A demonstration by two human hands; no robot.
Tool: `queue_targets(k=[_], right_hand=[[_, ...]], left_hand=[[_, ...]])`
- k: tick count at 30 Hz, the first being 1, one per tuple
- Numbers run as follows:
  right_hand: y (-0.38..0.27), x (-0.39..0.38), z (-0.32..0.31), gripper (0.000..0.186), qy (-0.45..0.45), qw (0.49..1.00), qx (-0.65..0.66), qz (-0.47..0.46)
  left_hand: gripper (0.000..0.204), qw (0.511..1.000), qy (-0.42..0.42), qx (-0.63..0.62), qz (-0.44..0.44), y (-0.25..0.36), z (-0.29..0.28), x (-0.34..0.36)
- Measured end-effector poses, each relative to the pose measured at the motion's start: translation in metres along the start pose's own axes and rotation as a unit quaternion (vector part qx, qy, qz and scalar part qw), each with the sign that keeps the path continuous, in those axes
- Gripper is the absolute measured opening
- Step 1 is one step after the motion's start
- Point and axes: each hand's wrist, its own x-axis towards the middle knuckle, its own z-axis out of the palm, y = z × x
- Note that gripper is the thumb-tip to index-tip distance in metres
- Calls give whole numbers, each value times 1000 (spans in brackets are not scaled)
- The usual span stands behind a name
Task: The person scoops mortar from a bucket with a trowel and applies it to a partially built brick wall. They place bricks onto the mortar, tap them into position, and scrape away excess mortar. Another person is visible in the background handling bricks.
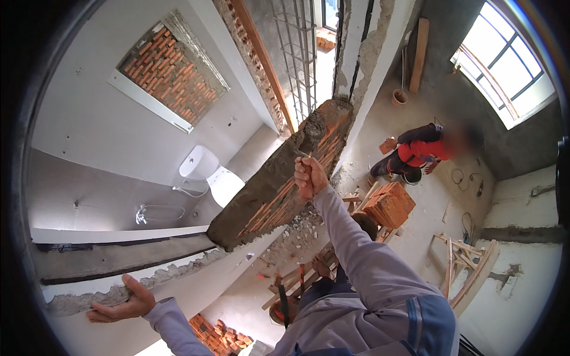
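My right hand (pixel 310 176) is fisted around a thin metal trowel handle (pixel 303 154), pressed against the half-built red brick wall with a grey mortar-covered top (pixel 279 184), which runs diagonally away from me. My left hand (pixel 122 302) is open, palm up, fingers spread, beside the broken edge of a grey plastered ledge (pixel 119 285).

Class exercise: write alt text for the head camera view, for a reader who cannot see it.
Seen from above, a person's right hand grips a thin tool over the mortar-topped brick wall; the left hand rests open on a broken wall edge. Below, another person crouches near stacked bricks.
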Motion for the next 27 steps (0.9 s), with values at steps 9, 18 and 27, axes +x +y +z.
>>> queue_targets(k=[9, 18, 27], right_hand=[[21, -74, 32, 23, 142, 926, -347, -41], [59, -48, -51, 35, 256, 909, -327, -38], [-30, -130, -94, 28, -16, 417, -860, -294]], left_hand=[[95, 997, -57, -25, -38, -3, -3, -9], [94, 991, -27, -120, -58, -4, 6, -13], [93, 986, -32, -135, -90, 0, 11, -23]])
